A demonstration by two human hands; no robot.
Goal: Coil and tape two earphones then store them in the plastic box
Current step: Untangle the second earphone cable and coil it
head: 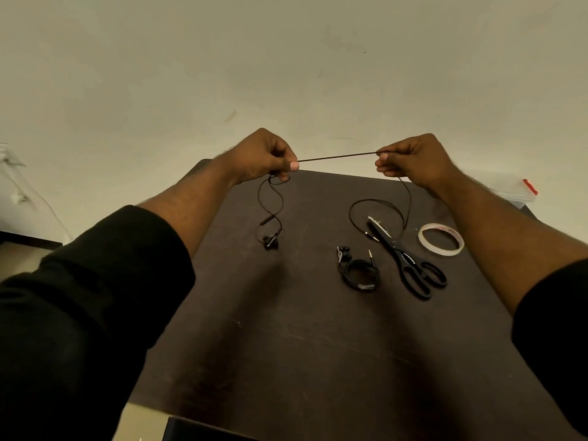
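Dark table (286, 361) w/ coiled earphone (361, 273), scissors (410, 265), tape roll (440, 239), plastic box (517, 190) at far-right edge.

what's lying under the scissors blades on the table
The loose earphone cable runs under the scissors blades, its plug poking out beside them. The crossing itself is hidden.

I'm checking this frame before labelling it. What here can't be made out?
Head view only:
- Plastic box: mostly hidden behind the right hand's forearm; contents unseen.
- Tape on the coiled earphone: too small to confirm.
- Stretched earphone cable: its grip points hidden inside the left hand and right hand.
- Table: near edge cut off by frame.
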